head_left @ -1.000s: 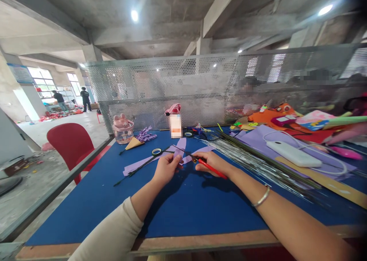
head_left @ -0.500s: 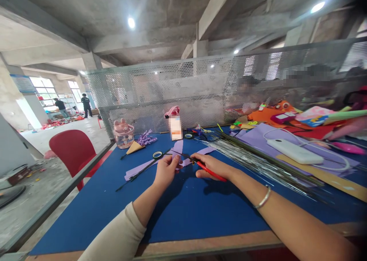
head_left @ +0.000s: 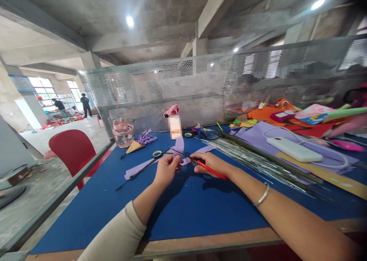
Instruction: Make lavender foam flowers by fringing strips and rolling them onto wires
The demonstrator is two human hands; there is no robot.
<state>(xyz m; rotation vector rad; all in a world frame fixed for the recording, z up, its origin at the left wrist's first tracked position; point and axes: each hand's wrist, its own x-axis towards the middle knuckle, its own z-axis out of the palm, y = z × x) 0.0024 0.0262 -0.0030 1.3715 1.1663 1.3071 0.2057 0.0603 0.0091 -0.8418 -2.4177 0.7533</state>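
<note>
My left hand (head_left: 167,170) pinches a strip of purple paper (head_left: 179,145) that stands up from between thumb and fingers. My right hand (head_left: 210,164) is closed round red-handled scissors (head_left: 211,170), whose dark blades point left, at the strip. Whether the blades touch the paper I cannot tell. Beside my left hand lies another purple strip (head_left: 134,171), with a dark green stem across it and a roll of tape (head_left: 157,154) at its upper end. A further purple strip (head_left: 205,150) lies behind my right hand.
A pink-lidded clear cup (head_left: 123,134) and a paper cone with purple fringed flowers (head_left: 146,137) stand at the back left. To the right lie wires and stems (head_left: 258,157), purple sheets and a white power bank (head_left: 294,150). A perforated metal screen (head_left: 160,88) borders the blue table.
The purple strip in my left hand has shifted slightly and now stands more curved beside the scissor blades. Both hands stay almost in the same place.
</note>
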